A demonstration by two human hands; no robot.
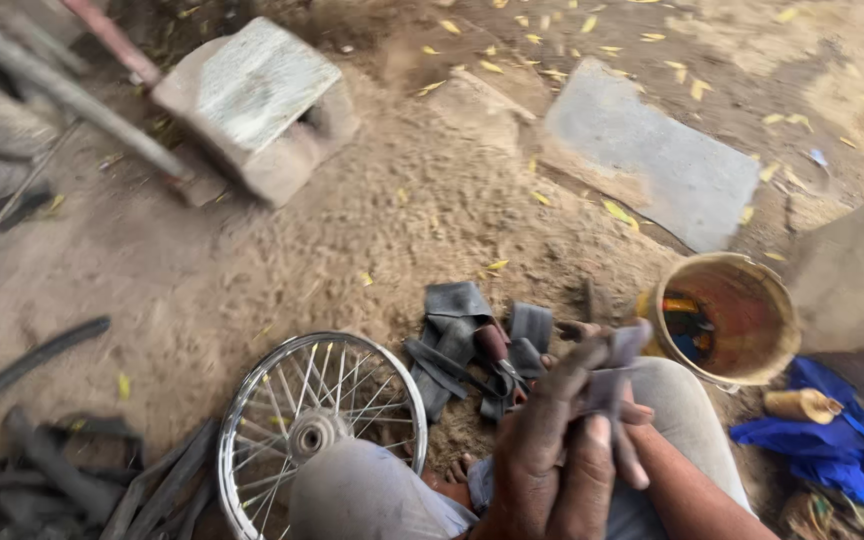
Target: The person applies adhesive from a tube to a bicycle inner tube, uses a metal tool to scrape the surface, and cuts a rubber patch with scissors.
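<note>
Both my hands are low in the middle of the view, above my knees in grey trousers. My left hand [550, 455] and my right hand [624, 435] together pinch a small dark grey piece of rubber [614, 375], held upright between the fingers. On the sandy ground just beyond them lies a pile of grey rubber strips and tube scraps [467, 340], with a pair of scissors among them. A spoked metal wheel [320, 425] lies flat to the left of my knee.
A round bucket [727, 318] with small items inside stands at the right, beside blue cloth [832, 445] and a yellowish spool [800, 405]. A concrete block [257, 105] and a flat stone slab [652, 160] lie farther off. Dark rubber strips [62, 470] are heaped at the lower left.
</note>
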